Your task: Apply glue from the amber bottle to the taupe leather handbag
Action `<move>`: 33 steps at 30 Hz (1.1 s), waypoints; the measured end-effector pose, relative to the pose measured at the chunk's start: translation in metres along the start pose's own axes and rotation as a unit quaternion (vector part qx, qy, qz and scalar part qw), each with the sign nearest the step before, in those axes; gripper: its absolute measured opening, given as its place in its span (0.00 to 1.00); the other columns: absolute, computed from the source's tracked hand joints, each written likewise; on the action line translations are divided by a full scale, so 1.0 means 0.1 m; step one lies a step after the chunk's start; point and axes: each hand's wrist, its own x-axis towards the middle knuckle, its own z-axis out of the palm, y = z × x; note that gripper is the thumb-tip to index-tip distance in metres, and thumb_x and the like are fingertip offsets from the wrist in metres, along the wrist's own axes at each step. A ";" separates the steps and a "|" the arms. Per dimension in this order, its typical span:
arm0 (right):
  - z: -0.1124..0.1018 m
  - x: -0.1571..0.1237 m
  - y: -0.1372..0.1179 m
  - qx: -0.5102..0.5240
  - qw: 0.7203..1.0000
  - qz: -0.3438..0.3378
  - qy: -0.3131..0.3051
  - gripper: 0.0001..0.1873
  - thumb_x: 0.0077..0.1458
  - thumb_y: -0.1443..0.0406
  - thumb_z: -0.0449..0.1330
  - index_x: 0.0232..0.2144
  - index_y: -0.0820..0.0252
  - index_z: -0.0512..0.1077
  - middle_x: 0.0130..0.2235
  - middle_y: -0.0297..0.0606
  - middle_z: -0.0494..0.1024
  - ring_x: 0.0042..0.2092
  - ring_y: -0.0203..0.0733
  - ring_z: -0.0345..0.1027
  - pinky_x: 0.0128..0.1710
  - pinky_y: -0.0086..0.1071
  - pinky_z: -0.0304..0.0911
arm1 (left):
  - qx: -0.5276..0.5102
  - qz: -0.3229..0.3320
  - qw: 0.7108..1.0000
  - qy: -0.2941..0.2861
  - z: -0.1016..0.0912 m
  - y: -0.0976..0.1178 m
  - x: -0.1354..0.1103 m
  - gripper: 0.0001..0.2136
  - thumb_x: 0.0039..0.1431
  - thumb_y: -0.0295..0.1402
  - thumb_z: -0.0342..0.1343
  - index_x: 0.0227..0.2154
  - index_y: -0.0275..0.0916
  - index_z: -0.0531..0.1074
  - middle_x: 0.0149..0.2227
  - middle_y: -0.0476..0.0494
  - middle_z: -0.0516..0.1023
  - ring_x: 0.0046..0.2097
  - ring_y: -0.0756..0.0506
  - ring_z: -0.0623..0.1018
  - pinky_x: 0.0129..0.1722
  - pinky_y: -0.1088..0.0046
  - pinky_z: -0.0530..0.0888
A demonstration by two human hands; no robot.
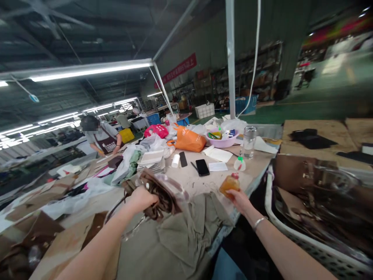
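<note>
My left hand [142, 200] is closed on a crumpled brown bag [163, 196] with a clear plastic wrap about it. A small white spot shows by the fingers; I cannot make out what it is. My right hand [239, 198] grips a small bottle [229, 184] of amber liquid with a red cap, held near the table's right edge. Between and below the hands spreads a grey-green cloth [186, 237]. Just beyond the bottle stands a small clear bottle [239, 164] with a green top. A black phone [202, 167] lies farther in on the table.
An orange bag [189, 139], a lilac basin [222, 142] and a clear drinking bottle [250, 142] stand at the back. To the right is a white plastic basket [272, 210] of brown bags. Cardboard [67, 245] lies at left. A co-worker [103, 136] stands across the tables.
</note>
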 end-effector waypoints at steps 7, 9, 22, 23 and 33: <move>-0.09 0.09 0.21 -0.227 0.972 -0.067 0.012 0.15 0.27 0.62 0.69 0.22 0.56 0.70 0.23 0.33 0.69 0.36 0.48 0.66 0.42 0.42 0.61 | 0.442 0.125 0.888 0.002 0.49 -0.05 -0.15 0.09 0.45 0.28 0.48 0.23 0.38 0.73 0.29 0.28 0.78 0.34 0.31 0.78 0.33 0.57 0.72; -0.12 0.07 0.21 -0.262 0.962 -0.078 -0.001 0.19 0.29 0.59 0.69 0.28 0.57 0.71 0.27 0.36 0.71 0.40 0.51 0.66 0.45 0.44 0.59 | 0.445 0.136 0.885 -0.016 0.59 -0.04 -0.22 0.09 0.44 0.27 0.49 0.23 0.36 0.74 0.28 0.26 0.78 0.33 0.30 0.79 0.32 0.56 0.73; 0.21 -1.99 -0.60 -0.023 0.934 0.112 -0.340 0.18 0.50 0.53 0.59 0.39 0.57 0.69 0.28 0.33 0.71 0.26 0.37 0.66 0.24 0.29 0.61 | 0.431 0.190 0.882 -0.031 0.99 0.11 -0.81 0.09 0.44 0.25 0.51 0.29 0.35 0.75 0.28 0.27 0.77 0.34 0.31 0.79 0.33 0.58 0.73; 0.27 -2.16 -0.71 0.004 0.908 0.150 -0.391 0.18 0.50 0.52 0.59 0.38 0.57 0.69 0.29 0.33 0.71 0.27 0.37 0.67 0.24 0.28 0.61 | 0.434 0.196 0.879 -0.038 1.07 0.11 -0.86 0.10 0.45 0.25 0.51 0.31 0.35 0.75 0.28 0.26 0.77 0.34 0.30 0.78 0.33 0.57 0.73; 0.15 -2.56 -1.12 -0.278 0.916 0.021 -0.288 0.17 0.50 0.60 0.58 0.43 0.58 0.65 0.31 0.34 0.72 0.28 0.36 0.65 0.28 0.30 0.58 | 0.519 0.231 0.818 -0.089 1.42 0.19 -1.19 0.12 0.47 0.27 0.51 0.34 0.31 0.74 0.33 0.31 0.78 0.38 0.34 0.78 0.36 0.59 0.74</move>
